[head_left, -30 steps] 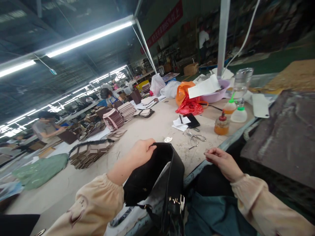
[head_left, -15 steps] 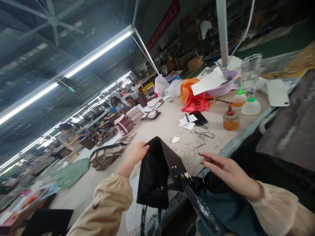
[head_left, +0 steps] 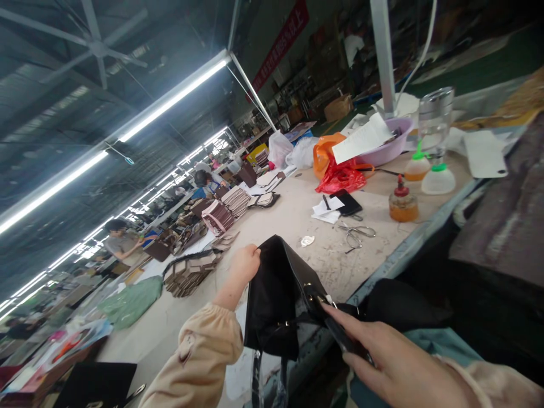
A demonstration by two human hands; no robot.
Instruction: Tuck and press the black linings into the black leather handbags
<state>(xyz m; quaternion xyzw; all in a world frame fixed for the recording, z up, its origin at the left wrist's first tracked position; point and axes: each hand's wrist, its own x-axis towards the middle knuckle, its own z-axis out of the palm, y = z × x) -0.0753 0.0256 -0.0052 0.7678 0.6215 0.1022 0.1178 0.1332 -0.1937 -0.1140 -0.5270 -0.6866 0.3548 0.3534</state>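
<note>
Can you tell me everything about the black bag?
The bag is black and looks like smooth leather or something similar. It has shiny, gold-coloured metal fittings and long handles that seem wrapped in glossy clear film. It is tilted, at the edge of the table. The left hand pinches its upper rim. The right hand is at one handle; how firmly it grips, I can't tell.

The left hand (head_left: 245, 265) pinches the top rim of a black bag (head_left: 271, 306) at the edge of a worktable (head_left: 293, 207). Right of the bag, the right hand (head_left: 389, 354) is at a dark handle (head_left: 342, 335), though its grip is hard to make out. Beyond the bag lie scissors (head_left: 357, 233); left of it, brown pieces (head_left: 189, 276) and green plastic (head_left: 132, 303).
</note>
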